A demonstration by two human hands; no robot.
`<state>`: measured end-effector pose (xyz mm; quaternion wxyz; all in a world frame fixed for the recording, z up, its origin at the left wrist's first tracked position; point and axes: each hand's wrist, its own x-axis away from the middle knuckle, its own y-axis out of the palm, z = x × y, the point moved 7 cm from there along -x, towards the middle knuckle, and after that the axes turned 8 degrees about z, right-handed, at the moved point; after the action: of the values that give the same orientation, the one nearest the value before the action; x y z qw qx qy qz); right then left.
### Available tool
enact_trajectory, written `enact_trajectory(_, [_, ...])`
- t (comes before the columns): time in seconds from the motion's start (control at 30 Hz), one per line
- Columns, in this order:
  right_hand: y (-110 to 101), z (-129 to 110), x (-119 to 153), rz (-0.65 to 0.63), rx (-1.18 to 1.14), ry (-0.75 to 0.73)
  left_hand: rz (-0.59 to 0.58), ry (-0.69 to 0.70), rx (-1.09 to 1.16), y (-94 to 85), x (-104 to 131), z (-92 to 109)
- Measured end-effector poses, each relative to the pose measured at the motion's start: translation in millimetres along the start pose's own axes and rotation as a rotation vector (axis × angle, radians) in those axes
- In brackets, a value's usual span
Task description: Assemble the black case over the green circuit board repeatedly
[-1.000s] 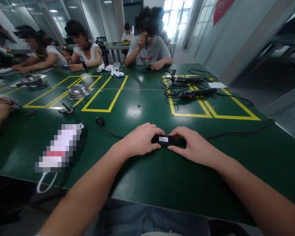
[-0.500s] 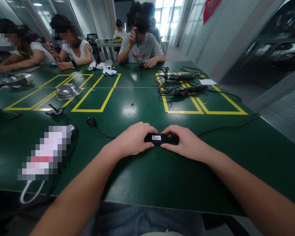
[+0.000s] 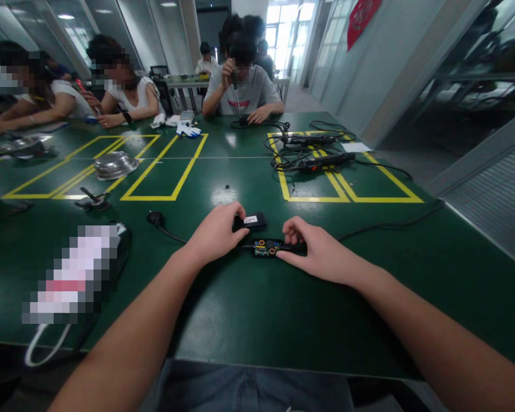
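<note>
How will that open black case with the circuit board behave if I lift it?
It's probably fragile, since its circuit board lies uncovered. The case looks hard-edged, so likely stiff. The thin cord at its left end may flop or drag.

Reaches forward with bare left forearm and bare right forearm angled inward, holds left hand in a thumb-and-finger pinch, and sets right hand opposite, with fingers curled above an outstretched thumb.
</note>
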<state>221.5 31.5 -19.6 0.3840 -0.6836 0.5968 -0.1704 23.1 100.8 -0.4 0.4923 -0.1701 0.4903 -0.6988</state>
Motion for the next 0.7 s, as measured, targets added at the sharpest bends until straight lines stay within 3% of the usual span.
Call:
enact_trajectory(0.1, [-1, -7, -1, -0.039, 0.049, -0.049, -0.04, 0.044, -0.122, 3.4, 1, -2])
enact_trajectory(0.23, [-2, -9, -1, -0.058, 0.045, -0.052, 0.009, 0.17, -0.081, -9.0, 7, 17])
enact_trajectory(0.33, [-1, -7, -1, -0.061, 0.054, -0.056, -0.14, 0.202, -0.017, -5.9, 15, 31])
enact_trajectory(0.47, [-2, -8, -1, -0.034, 0.089, -0.085, -0.303, 0.19, -0.027, 6.6, 23, 35])
enact_trajectory(0.6, [-3, -8, -1, -0.014, 0.107, -0.088, -0.381, 0.139, 0.012, 14.5, 24, 31])
enact_trajectory(0.7, [-6, -8, -1, -0.004, 0.084, -0.079, -0.37, 0.107, 0.066, 10.7, 21, 30])
